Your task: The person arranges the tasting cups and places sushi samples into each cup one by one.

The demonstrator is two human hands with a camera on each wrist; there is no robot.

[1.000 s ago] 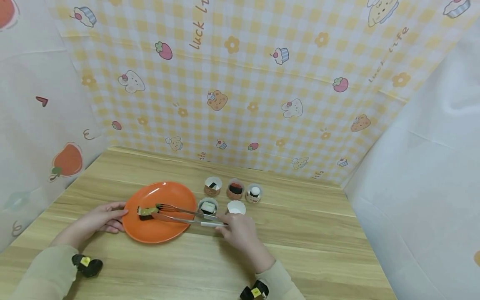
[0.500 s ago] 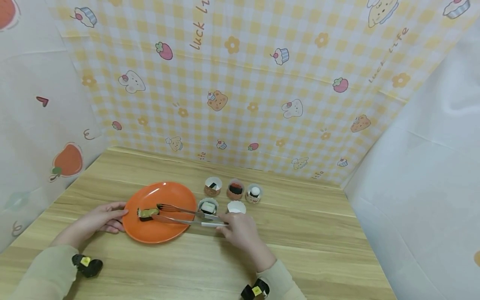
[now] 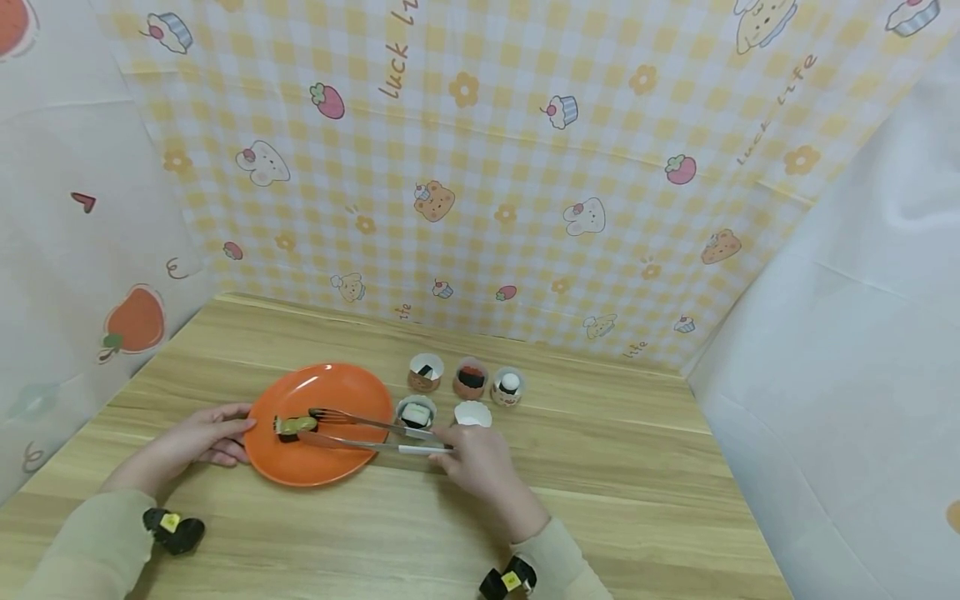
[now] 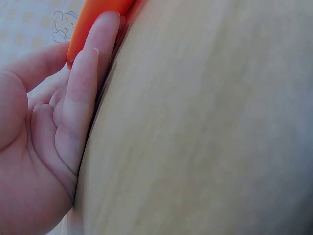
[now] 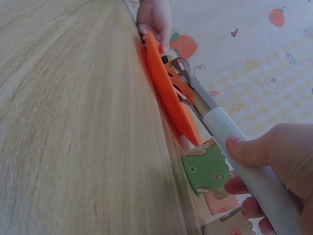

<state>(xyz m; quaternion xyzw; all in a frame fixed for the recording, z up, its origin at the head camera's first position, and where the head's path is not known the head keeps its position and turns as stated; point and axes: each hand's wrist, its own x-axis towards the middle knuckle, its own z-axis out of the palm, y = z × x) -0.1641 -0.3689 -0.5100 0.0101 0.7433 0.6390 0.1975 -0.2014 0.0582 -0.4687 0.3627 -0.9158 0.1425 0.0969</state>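
Note:
An orange plate [image 3: 341,385] lies on the table, its left rim pinched by my left hand [image 3: 201,435]. The left wrist view shows the thumb on one side of the plate's edge [image 4: 93,24] and fingers along the other. My right hand [image 3: 480,460] grips the white handles of metal tongs [image 3: 408,448], reaching leftward over the plate. One tong arm ends in fork tines. The spread tips lie at the right end of a toy-like sushi piece [image 3: 295,427], yellow-green on top and dark below. Whether they squeeze it cannot be told. In the right wrist view, the thumb presses the handle [image 5: 234,142].
Right of the plate stand several small paper cups: one with a black-and-white piece [image 3: 426,372], a red-and-black one [image 3: 471,378], a white-topped one [image 3: 507,387] and a pale one [image 3: 416,414]. A white-lined cup [image 3: 473,413] is partly behind my right hand. A checked cloth [image 3: 480,250] hangs behind.
The tongs' tips have shifted slightly left against the sushi piece, which has turned a little. My left hand and the plate have stayed in place.

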